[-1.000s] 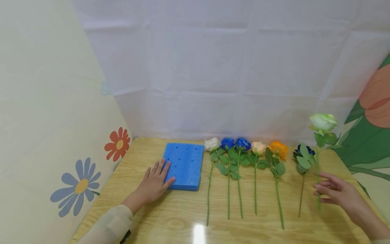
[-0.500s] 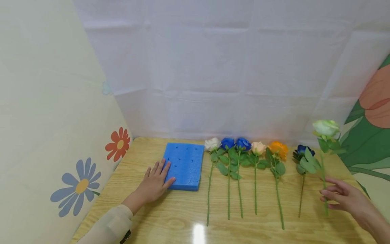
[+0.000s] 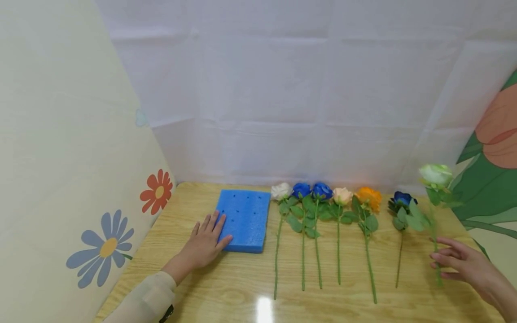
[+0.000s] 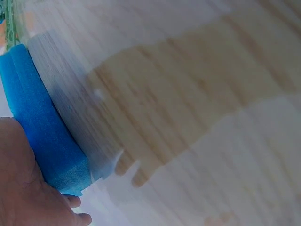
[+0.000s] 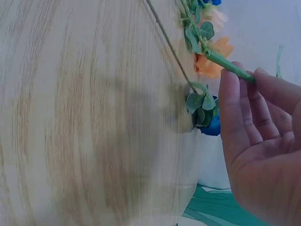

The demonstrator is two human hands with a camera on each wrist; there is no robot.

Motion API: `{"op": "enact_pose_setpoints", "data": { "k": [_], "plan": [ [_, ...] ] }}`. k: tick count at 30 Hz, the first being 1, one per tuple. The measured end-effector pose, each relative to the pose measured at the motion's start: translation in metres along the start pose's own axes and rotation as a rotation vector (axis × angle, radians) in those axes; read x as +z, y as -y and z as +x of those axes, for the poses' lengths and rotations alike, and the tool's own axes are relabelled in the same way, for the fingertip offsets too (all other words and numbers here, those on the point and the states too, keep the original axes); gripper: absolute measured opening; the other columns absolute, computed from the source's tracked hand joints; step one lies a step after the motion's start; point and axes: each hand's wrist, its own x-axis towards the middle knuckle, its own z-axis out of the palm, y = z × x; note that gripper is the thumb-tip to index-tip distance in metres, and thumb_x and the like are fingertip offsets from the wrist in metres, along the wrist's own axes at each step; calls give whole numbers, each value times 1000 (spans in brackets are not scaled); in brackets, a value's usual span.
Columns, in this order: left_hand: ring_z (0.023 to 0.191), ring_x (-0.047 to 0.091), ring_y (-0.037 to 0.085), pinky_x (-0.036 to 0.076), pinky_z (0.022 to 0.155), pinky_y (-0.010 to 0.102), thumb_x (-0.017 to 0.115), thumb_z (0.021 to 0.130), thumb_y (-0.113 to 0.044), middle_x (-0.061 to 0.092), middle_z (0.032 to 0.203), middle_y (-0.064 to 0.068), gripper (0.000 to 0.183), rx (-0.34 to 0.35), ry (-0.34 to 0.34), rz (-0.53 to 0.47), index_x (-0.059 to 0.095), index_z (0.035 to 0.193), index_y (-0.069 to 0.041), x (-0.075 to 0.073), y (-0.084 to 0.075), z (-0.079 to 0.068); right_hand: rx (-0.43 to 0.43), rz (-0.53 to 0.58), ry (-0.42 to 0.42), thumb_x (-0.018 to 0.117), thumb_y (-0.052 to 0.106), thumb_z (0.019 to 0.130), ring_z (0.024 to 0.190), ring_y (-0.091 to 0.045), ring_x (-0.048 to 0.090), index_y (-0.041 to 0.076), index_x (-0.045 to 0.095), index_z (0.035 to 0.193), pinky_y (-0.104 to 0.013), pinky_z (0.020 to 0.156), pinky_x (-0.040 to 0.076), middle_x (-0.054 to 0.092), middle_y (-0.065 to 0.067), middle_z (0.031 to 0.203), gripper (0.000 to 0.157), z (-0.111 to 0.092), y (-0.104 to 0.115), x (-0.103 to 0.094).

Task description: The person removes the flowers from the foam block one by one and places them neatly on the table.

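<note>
My right hand (image 3: 464, 264) pinches the green stem of a pale green-white rose (image 3: 436, 175) between thumb and fingers, its bloom up and slightly blurred. In the right wrist view the stem's cut end (image 5: 228, 66) sticks out past the fingertips. My left hand (image 3: 206, 242) rests with spread fingers on the left side of a blue foam block (image 3: 248, 220) dotted with small dark holes. The left wrist view shows that block's side (image 4: 42, 122) beside the palm. Just left of the right hand, a dark blue rose (image 3: 402, 199) lies on the table.
On the wooden table (image 3: 226, 287) lie more roses in a row: white (image 3: 281, 191), two blue, the first one (image 3: 301, 190) beside the second (image 3: 322, 191), peach (image 3: 342, 196) and orange (image 3: 369, 198). A white cloth (image 3: 258, 89) hangs behind. Painted walls flank both sides.
My right hand has moved right and slightly toward me, carrying the green-white rose lower and away from the dark blue one. The left hand and foam block have stayed put.
</note>
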Motion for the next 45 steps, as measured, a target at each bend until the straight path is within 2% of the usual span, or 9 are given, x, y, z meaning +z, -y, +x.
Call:
{"op": "enact_pose_setpoints", "data": {
  "k": [11,17,31,40,45],
  "plan": [
    [152,15,49,12,118,70,38,107,-55,14,167,24,77,1,-4,-6,23,160,-1,-1,-1,-1,45,7,50,57,29,105,92,-9,70,-16,-4,154,-39,83,60,66,-5,114,90,10,-15,-13],
    [152,15,49,12,118,70,39,107,-53,14,167,24,77,4,-2,-11,23,160,-1,-1,-1,0,37,21,56,57,27,105,93,-9,71,-16,-3,153,-38,82,60,67,0,111,88,15,-21,-17],
    [152,13,48,11,117,71,36,106,-57,13,167,23,79,6,9,-40,21,160,-1,4,4,1,17,21,86,58,23,105,93,-10,71,-19,-2,152,-39,83,60,67,-1,110,87,22,-38,-24],
    [152,13,48,12,117,70,37,106,-57,13,168,22,79,8,10,-38,21,160,-2,4,5,1,95,92,100,60,22,104,95,-14,72,-16,-8,152,-41,84,59,69,-1,110,92,31,-48,-25],
    [152,13,48,12,117,70,36,106,-57,13,168,22,79,10,8,-32,21,161,-2,5,5,2,106,101,109,60,20,103,94,-12,71,-17,-9,151,-39,84,59,68,-1,108,92,34,-54,-25]
  ]
}}
